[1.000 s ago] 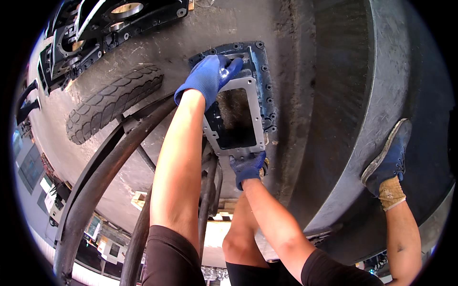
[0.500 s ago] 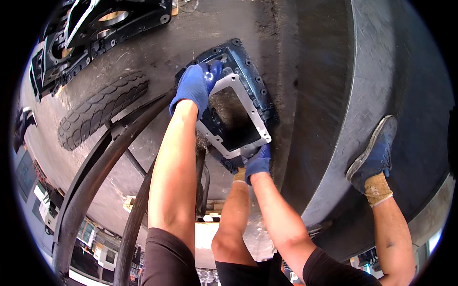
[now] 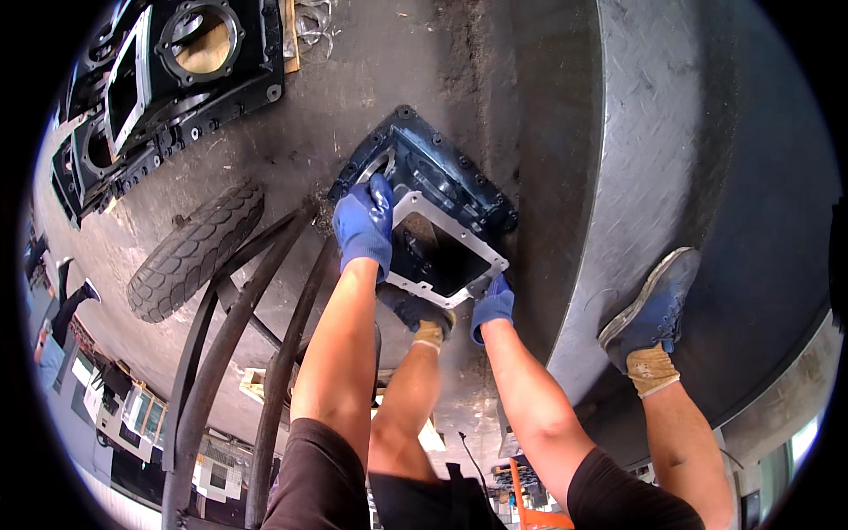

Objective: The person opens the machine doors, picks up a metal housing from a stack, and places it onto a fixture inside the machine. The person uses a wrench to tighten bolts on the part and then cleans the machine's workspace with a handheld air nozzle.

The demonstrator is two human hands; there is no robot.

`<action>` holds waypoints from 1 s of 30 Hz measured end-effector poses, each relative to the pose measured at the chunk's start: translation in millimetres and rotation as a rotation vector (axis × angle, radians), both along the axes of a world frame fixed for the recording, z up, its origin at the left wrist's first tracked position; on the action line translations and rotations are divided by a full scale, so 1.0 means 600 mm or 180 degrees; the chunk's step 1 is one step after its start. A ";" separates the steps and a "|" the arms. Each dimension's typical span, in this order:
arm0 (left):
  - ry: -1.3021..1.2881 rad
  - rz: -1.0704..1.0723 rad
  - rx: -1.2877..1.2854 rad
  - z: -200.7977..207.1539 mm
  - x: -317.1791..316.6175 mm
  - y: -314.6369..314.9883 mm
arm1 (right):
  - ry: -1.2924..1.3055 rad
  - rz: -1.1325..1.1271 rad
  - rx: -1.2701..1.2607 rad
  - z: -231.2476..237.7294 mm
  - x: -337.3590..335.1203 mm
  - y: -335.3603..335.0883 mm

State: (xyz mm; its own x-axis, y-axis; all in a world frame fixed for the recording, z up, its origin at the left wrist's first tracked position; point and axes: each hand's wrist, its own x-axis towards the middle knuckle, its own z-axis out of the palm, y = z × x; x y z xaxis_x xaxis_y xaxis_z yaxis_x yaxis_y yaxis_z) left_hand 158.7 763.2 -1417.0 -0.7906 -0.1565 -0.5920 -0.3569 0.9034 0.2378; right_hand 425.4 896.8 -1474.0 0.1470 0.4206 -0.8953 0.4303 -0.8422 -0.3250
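Observation:
A heavy dark-painted metal housing (image 3: pixel 442 170) with a bolt-holed rim is tilted close to the floor in front of me. Its bare silver flange (image 3: pixel 458 231) frames a large rectangular opening and faces up toward me. My left hand (image 3: pixel 364 221), in a blue glove, is closed on the housing's left side, beside a smaller round opening. At the flange's lower right corner, my gloved right hand (image 3: pixel 495 302) grips the housing from beneath, its fingertips mostly hidden by the metal.
More dark castings (image 3: pixel 177 88) stand at the far left. A treaded tyre (image 3: pixel 199 252) and dark cart bars (image 3: pixel 238 322) lie left of my arms. At right runs a raised metal plate edge (image 3: pixel 587 194), with my right shoe (image 3: pixel 654 305) on it. My left shoe (image 3: pixel 420 311) is behind the housing.
The housing has turned clockwise in view, both hands staying on it. My left shoe shows more from behind it. The whole view has shifted, bringing more of the far-left castings into sight.

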 end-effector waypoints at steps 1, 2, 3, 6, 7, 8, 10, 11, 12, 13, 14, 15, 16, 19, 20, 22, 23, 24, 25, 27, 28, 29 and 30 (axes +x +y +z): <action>0.0002 0.0076 0.0065 0.008 -0.003 0.005 | -0.0146 0.0067 0.0080 -0.017 0.020 0.003; -0.0069 0.0039 0.0091 0.009 -0.001 0.010 | -0.0298 0.0126 0.0181 -0.052 0.060 0.009; -0.0093 0.0030 0.0073 0.010 -0.006 0.005 | -0.0402 0.0212 0.0240 -0.076 0.072 0.011; -0.0236 -0.0040 0.0232 -0.003 -0.007 -0.007 | -0.0480 0.0141 -0.0158 -0.090 0.081 0.012; -0.0257 -0.0084 0.0325 -0.010 -0.010 -0.011 | -0.0529 0.0235 -0.0077 -0.081 0.087 0.005; -0.0218 -0.0146 0.0351 -0.008 -0.005 -0.020 | -0.0521 0.0326 0.0011 -0.078 0.062 0.001; -0.0778 -0.0051 0.0951 0.025 -0.028 -0.030 | -0.0665 0.0501 0.0048 -0.056 0.051 0.002; -0.0962 -0.0092 0.0874 0.027 -0.039 -0.024 | -0.0769 0.0603 0.0002 -0.056 0.047 0.012; -0.0832 -0.0123 0.0764 0.034 -0.044 -0.018 | -0.0764 0.0748 0.0091 -0.057 0.043 0.014; -0.0701 -0.0150 0.0653 0.044 -0.045 -0.015 | -0.0763 0.0893 0.0180 -0.057 0.040 0.012; -0.0723 0.0019 0.0666 0.054 -0.039 -0.014 | -0.0768 0.1030 0.0289 -0.060 0.035 0.015; -0.0707 0.0108 0.0767 0.069 -0.028 -0.021 | -0.0843 0.1176 0.0350 -0.040 0.044 0.009; -0.0694 0.0486 0.1099 0.087 -0.018 -0.030 | -0.1042 0.1544 0.0603 -0.025 0.049 0.012; -0.0614 0.0682 0.0959 0.147 0.002 -0.048 | -0.0731 0.1097 0.0660 0.017 0.043 -0.002; -0.0911 0.0600 0.0695 0.209 -0.022 -0.028 | -0.0546 0.0820 0.0539 0.050 0.020 0.000; -0.0771 0.0598 0.0730 0.253 -0.023 -0.015 | -0.0306 0.0173 0.0452 0.082 0.033 0.034; -0.0725 0.0719 0.0679 0.295 -0.030 -0.018 | -0.0385 0.0652 0.0442 0.133 -0.007 0.032; -0.0284 0.0643 0.0530 0.331 -0.027 -0.024 | -0.0454 0.1121 0.0451 0.198 -0.044 0.027; 0.0170 0.0550 0.0455 0.363 -0.022 -0.027 | -0.0522 0.1566 0.0545 0.266 -0.091 0.037; 0.0473 0.0556 0.0751 0.434 -0.014 -0.039 | -0.0515 0.1803 0.0527 0.369 -0.131 0.063; 0.0176 0.0709 0.0733 0.481 -0.018 -0.040 | -0.0432 0.1824 0.0449 0.388 -0.114 0.074; -0.0116 0.0849 0.0706 0.532 -0.019 -0.043 | -0.0350 0.1853 0.0361 0.406 -0.095 0.083; 0.0160 0.0408 0.0539 0.579 -0.001 -0.066 | -0.0511 0.2200 0.0309 0.497 -0.137 0.091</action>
State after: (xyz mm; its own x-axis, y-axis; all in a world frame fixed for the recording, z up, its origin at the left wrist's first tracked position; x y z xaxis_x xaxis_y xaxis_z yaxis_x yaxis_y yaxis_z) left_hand 158.1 723.7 -1069.4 -0.7999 -0.1593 -0.5787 -0.4501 0.7970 0.4028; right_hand 343.4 951.4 -1175.8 -0.0551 0.5418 -0.8387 0.9038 -0.3299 -0.2725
